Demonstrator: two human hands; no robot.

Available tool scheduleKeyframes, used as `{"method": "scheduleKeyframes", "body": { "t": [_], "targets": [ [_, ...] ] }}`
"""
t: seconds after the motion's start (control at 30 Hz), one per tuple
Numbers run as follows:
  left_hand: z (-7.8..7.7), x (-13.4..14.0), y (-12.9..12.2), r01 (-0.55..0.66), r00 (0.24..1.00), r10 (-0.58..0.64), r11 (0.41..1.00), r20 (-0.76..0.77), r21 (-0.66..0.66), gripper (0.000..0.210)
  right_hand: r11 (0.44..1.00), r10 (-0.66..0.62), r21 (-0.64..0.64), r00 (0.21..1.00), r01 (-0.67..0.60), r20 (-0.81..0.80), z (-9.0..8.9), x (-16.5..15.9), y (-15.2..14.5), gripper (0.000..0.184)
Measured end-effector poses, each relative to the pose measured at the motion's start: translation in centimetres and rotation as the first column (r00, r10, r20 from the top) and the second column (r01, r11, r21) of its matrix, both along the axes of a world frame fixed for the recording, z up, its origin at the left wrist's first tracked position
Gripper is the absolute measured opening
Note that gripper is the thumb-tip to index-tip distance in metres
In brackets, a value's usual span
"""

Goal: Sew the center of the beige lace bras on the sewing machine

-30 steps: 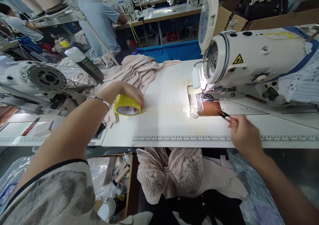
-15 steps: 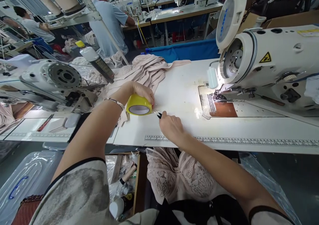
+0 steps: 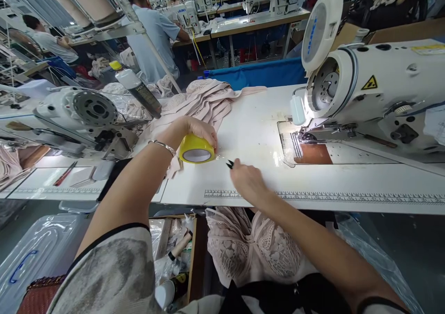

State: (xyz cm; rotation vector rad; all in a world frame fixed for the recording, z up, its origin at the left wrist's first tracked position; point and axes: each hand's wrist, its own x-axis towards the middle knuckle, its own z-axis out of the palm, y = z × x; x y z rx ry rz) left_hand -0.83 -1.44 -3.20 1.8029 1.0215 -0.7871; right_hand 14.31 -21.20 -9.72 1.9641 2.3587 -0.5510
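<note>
My left hand (image 3: 202,131) is closed around a roll of yellow tape (image 3: 190,148), which stands on edge on the white sewing table (image 3: 250,119). To its right, my right hand (image 3: 247,177) is closed on a small black two-pronged tool (image 3: 230,164); only its tips show, pointing toward the tape with a short gap between. Behind my left hand lies a heap of pale pink lace fabric (image 3: 205,98). A pale pink lace bra (image 3: 255,244) rests below the table edge, in front of my body.
At the right stands a sewing machine (image 3: 382,86) with its round cover raised. Another machine (image 3: 86,110) is at the left, beside a leaning bottle with a yellow cap (image 3: 141,91). An open drawer (image 3: 196,258) holds tools below. A co-worker (image 3: 149,35) sits beyond.
My right hand and the black tool have moved slightly right, away from the tape roll, widening the gap. My left hand still grips the roll; the whole view has shifted a little.
</note>
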Motion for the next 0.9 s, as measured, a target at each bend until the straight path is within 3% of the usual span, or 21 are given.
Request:
{"method": "scheduleKeyframes", "body": {
  "t": [0.07, 0.1, 0.2, 0.3, 0.4, 0.47, 0.53, 0.57, 0.63, 0.7, 0.77, 0.9],
  "targets": [
    [0.0, 0.5, 0.0, 0.017, 0.999, -0.016, 1.000, -0.029, 0.014, 0.037, 0.995, -0.087, 0.058, 0.994, 0.084, 0.059, -0.5, 4.5, -2.0, 0.039],
    [0.0, 0.9, 0.1, 0.029, 0.999, -0.029, 0.999, -0.044, 0.017, 0.034, 0.974, -0.199, 0.131, 0.973, 0.183, 0.119, -0.8, 7.3, -3.1, 0.039],
    [-0.3, 2.3, 0.3, 0.101, 0.986, -0.090, 0.992, -0.139, 0.080, 0.026, 0.873, -0.455, 0.308, 0.860, 0.378, 0.233, -1.8, 16.5, -6.3, 0.042],
    [0.1, 2.4, 0.6, 0.168, 0.955, -0.105, 0.962, -0.278, 0.213, 0.019, 0.811, -0.535, 0.406, 0.815, 0.421, 0.224, -2.6, 24.0, -8.7, 0.043],
    [2.4, 0.0, 0.0, 0.149, 0.946, -0.054, 0.948, -0.320, 0.280, 0.017, 0.748, -0.545, 0.559, 0.811, 0.357, 0.211, -3.2, 27.0, -9.5, 0.040],
    [4.9, -2.5, -1.5, 0.057, 0.973, 0.023, 0.940, -0.230, 0.335, 0.019, 0.723, -0.487, 0.635, 0.853, 0.272, 0.188, -3.5, 26.2, -8.7, 0.042],
    [7.1, -4.7, -4.0, -0.039, 0.998, 0.059, 0.913, -0.038, 0.405, 0.034, 0.743, -0.331, 0.641, 0.938, 0.192, 0.103, -3.7, 23.2, -6.8, 0.046],
    [7.9, -5.6, -5.5, -0.063, 0.998, 0.046, 0.910, 0.052, 0.409, 0.037, 0.792, -0.216, 0.589, 0.976, 0.160, 0.024, -3.7, 21.0, -5.5, 0.047],
    [8.5, -7.0, -8.8, -0.104, 0.970, 0.010, 0.920, 0.242, 0.379, 0.035, 0.898, 0.128, 0.433, 0.989, -0.082, -0.078, -3.7, 15.7, -2.6, 0.050],
    [7.8, -8.1, -12.0, -0.150, 0.931, 0.020, 0.931, 0.364, 0.333, 0.026, 0.912, 0.360, 0.258, 0.923, -0.318, -0.133, -3.7, 10.3, 0.3, 0.067],
    [6.4, -9.2, -14.7, -0.195, 0.902, 0.058, 0.939, 0.428, 0.285, 0.019, 0.901, 0.430, 0.132, 0.891, -0.413, -0.147, -3.7, 5.7, 2.8, 0.091],
    [3.9, -10.7, -17.6, -0.218, 0.842, 0.030, 0.932, 0.538, 0.289, 0.027, 0.881, 0.467, 0.161, 0.871, -0.444, -0.155, -4.2, 0.4, 5.4, 0.117]
  ]
}}
